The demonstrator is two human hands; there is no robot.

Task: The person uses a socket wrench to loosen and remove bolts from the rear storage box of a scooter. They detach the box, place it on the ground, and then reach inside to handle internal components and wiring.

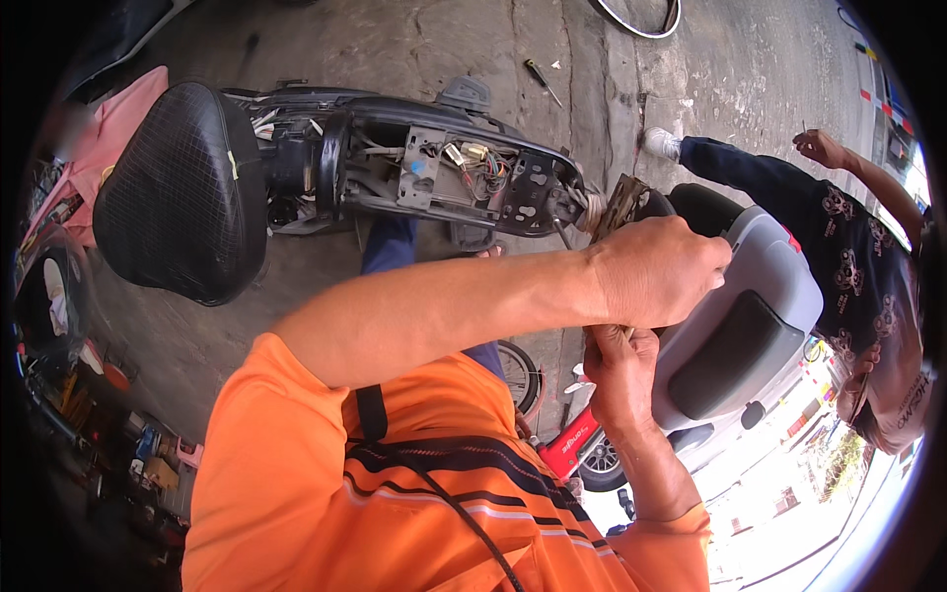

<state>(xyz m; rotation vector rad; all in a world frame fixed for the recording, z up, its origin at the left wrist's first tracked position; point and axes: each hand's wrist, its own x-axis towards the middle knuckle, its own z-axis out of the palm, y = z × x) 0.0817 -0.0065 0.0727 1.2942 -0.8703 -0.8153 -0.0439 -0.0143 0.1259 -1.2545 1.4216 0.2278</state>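
Observation:
My left hand (656, 274) reaches across from the lower left, closed at the edge of a grey plastic rear piece (760, 261) with a dark pad. What it grips is hidden. Just below, my right hand (621, 370) is closed around a thin metal piece (628, 333). Beside my hands is a rusty metal bracket (619, 205). A stripped scooter body (464, 183) stretches leftward, its wires and connectors exposed. A black quilted seat (178, 197) lies at its left end.
Another person (848, 247) is at the right. A screwdriver (543, 81) lies on the concrete floor (414, 39), below a ring-shaped tyre or rim (646, 30). Pink cloth (99, 148) and assorted clutter line the left. A red bicycle frame (567, 444) shows below my hands.

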